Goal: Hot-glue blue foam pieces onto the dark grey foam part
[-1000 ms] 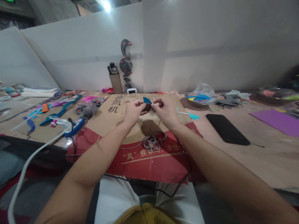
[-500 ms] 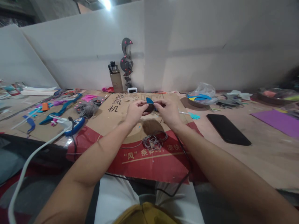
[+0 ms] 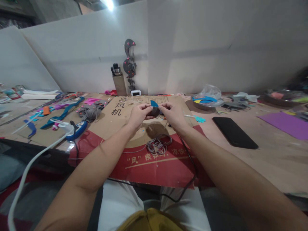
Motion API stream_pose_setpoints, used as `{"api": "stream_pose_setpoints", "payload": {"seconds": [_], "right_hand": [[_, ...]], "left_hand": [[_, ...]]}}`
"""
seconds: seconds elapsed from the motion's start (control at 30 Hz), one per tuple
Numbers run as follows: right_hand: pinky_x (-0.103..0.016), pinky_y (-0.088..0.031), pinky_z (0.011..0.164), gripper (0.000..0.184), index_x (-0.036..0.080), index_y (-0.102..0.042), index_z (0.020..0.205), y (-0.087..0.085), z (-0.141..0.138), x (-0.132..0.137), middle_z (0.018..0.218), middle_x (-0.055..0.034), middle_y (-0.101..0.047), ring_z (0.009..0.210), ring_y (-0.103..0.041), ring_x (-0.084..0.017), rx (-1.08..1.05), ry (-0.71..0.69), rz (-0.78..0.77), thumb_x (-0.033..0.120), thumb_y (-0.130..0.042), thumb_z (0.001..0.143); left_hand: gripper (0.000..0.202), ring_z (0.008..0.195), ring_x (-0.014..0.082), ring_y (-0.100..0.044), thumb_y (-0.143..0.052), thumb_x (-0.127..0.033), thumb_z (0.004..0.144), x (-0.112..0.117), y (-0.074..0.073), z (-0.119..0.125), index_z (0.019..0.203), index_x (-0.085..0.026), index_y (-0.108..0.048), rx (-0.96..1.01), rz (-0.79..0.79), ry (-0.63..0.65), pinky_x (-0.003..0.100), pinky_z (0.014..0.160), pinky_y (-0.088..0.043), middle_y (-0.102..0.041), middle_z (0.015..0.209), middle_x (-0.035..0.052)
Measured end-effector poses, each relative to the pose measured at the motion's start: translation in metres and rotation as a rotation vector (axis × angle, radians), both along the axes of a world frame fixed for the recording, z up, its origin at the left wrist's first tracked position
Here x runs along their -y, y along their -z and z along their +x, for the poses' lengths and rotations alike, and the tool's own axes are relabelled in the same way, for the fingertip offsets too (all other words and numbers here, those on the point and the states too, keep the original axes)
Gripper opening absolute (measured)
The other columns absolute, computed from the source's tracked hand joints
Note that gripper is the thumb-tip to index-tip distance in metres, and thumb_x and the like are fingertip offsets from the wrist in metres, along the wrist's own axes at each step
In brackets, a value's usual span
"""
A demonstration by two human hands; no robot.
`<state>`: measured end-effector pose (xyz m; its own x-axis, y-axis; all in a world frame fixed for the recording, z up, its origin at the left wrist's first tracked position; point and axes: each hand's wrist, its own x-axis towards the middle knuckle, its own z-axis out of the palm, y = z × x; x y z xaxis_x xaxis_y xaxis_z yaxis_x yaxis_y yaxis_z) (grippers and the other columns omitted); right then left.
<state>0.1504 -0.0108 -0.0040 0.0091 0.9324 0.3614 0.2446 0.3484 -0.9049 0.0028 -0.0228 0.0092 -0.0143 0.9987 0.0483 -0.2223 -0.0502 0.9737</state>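
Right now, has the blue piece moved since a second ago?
Yes, the blue piece has shifted slightly rightward in view, away from the standing bottle.

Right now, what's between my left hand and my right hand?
In the head view, a small blue piece and a dark piece show between left hand and right hand.

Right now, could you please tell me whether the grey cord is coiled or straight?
Mostly coiled: the grey cord lies in loose loops on the cardboard, with a strand trailing left.
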Motion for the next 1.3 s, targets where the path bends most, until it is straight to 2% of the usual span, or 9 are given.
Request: {"api": "stream_pose_setpoints", "payload": {"seconds": [0.23, 0.43, 0.57, 0.77, 0.87, 1.0, 1.1, 1.3], "right_hand": [[-0.027, -0.035, 0.054, 0.016, 0.02, -0.062, 0.068, -0.004, -0.001, 0.004, 0.059, 0.0015, -0.052, 0.057, -0.045, -0.012, -0.055, -0.046, -0.062, 0.035, -0.062, 0.073], [-0.025, -0.028, 0.048, 0.019, 0.02, -0.057, 0.067, -0.004, 0.001, 0.001, 0.06, 0.0024, -0.049, 0.051, -0.036, -0.009, -0.205, -0.177, -0.191, 0.037, -0.064, 0.068], [-0.023, -0.026, 0.047, 0.021, 0.019, -0.056, 0.067, -0.003, 0.0, 0.002, 0.062, 0.0025, -0.048, 0.052, -0.035, -0.008, -0.244, -0.231, -0.225, 0.038, -0.065, 0.066], [-0.022, -0.022, 0.046, 0.023, 0.019, -0.053, 0.064, 0.003, -0.007, 0.003, 0.058, 0.0043, -0.043, 0.051, -0.032, -0.008, -0.21, -0.191, -0.21, 0.04, -0.062, 0.064], [-0.022, -0.023, 0.046, 0.022, 0.019, -0.054, 0.065, 0.008, -0.008, 0.0, 0.059, 0.0046, -0.044, 0.051, -0.033, -0.007, -0.229, -0.134, -0.238, 0.04, -0.062, 0.064], [-0.023, -0.022, 0.047, 0.023, 0.019, -0.056, 0.068, 0.014, -0.009, -0.004, 0.055, 0.0066, -0.042, 0.049, -0.03, -0.007, -0.288, -0.089, -0.254, 0.041, -0.062, 0.065], [-0.024, -0.025, 0.049, 0.025, 0.018, -0.058, 0.068, 0.015, -0.01, -0.003, 0.058, 0.0053, -0.047, 0.051, -0.034, -0.008, -0.281, -0.094, -0.225, 0.043, -0.063, 0.065], [-0.025, -0.032, 0.056, 0.027, 0.017, -0.062, 0.069, 0.013, -0.014, 0.002, 0.066, 0.0016, -0.056, 0.058, -0.04, -0.009, -0.25, -0.126, -0.183, 0.044, -0.064, 0.065]], "left_hand": [[0.009, 0.061, 0.0127, -0.063, -0.066, -0.013, 0.075, 0.0, -0.002, -0.001, 0.069, -0.013, -0.059, 0.023, -0.07, 0.041, 0.031, 0.066, -0.059, -0.064, 0.066, 0.0034], [0.009, 0.059, 0.0123, -0.061, -0.066, -0.018, 0.074, -0.003, 0.001, -0.007, 0.069, -0.013, -0.061, 0.027, -0.056, 0.126, 0.033, 0.068, -0.059, -0.062, 0.064, 0.0036], [0.006, 0.06, 0.0122, -0.06, -0.065, -0.015, 0.073, -0.003, 0.0, -0.008, 0.068, -0.013, -0.062, 0.025, -0.086, 0.12, 0.033, 0.069, -0.059, -0.064, 0.066, 0.0051], [0.008, 0.055, 0.0101, -0.056, -0.064, -0.013, 0.071, -0.005, 0.004, -0.008, 0.065, -0.014, -0.06, 0.025, -0.12, 0.091, 0.027, 0.058, -0.057, -0.059, 0.061, 0.0016], [0.006, 0.057, 0.0104, -0.058, -0.067, -0.017, 0.073, -0.006, 0.007, -0.009, 0.07, -0.013, -0.063, 0.019, -0.116, 0.11, 0.022, 0.052, -0.053, -0.063, 0.067, 0.003], [0.008, 0.064, 0.0107, -0.063, -0.072, -0.015, 0.072, -0.005, 0.007, -0.007, 0.078, -0.011, -0.067, 0.062, -0.116, 0.163, 0.021, 0.057, -0.054, -0.069, 0.078, 0.0057], [0.012, 0.065, 0.0101, -0.064, -0.074, -0.011, 0.069, -0.006, 0.007, -0.006, 0.08, -0.01, -0.068, 0.069, -0.13, 0.147, 0.021, 0.059, -0.055, -0.069, 0.079, 0.0055], [0.009, 0.057, 0.011, -0.061, -0.071, -0.015, 0.071, -0.009, 0.01, -0.012, 0.079, -0.013, -0.066, 0.016, -0.162, 0.144, 0.021, 0.047, -0.051, -0.067, 0.073, 0.0043]]}}
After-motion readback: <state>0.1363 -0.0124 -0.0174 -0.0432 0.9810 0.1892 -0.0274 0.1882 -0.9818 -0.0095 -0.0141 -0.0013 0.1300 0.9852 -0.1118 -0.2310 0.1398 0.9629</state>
